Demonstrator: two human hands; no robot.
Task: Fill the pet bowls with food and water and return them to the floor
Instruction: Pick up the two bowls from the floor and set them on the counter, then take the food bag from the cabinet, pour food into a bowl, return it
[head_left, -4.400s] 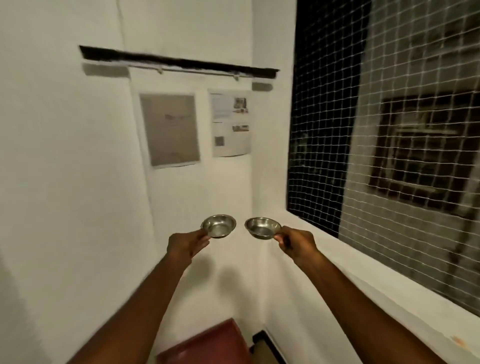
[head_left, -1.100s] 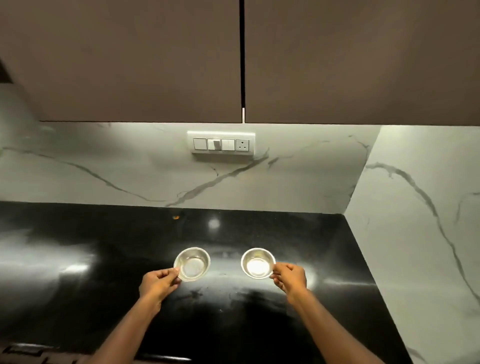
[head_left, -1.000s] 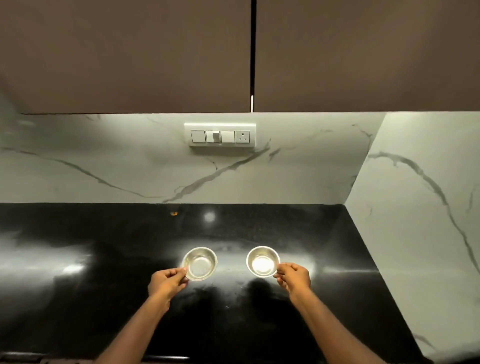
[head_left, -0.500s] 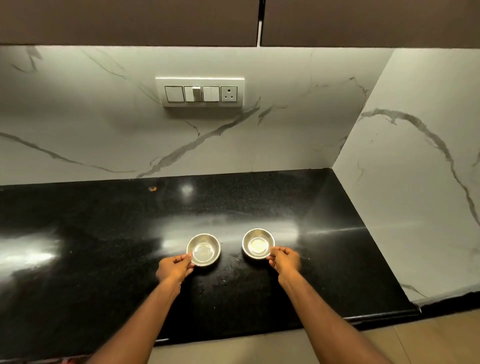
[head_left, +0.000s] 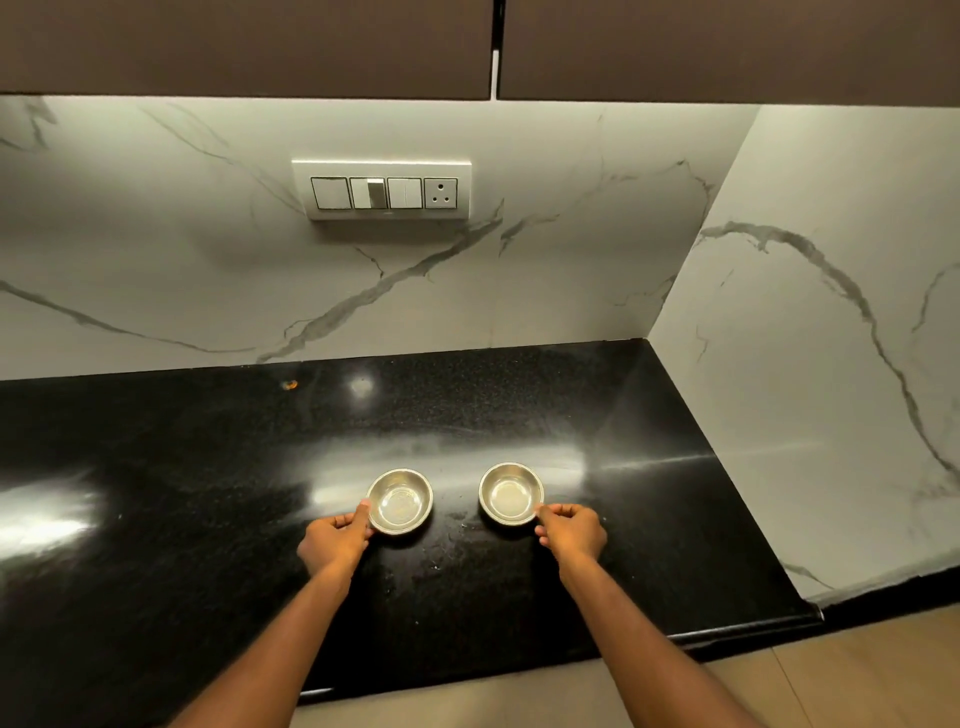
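Note:
Two small steel pet bowls stand side by side on a black granite counter. My left hand pinches the near-left rim of the left bowl. My right hand pinches the near-right rim of the right bowl. Both bowls are upright, look empty and rest on the counter, about a hand's width apart.
A white marble backsplash with a switch panel and socket rises behind the counter. A marble side wall closes the right end. Dark upper cabinets hang overhead. Beige floor shows past the counter's front edge.
I carried both bowls from a white corridor to the counter and lowered them onto it. In the last half second the bowls and hands stayed nearly still.

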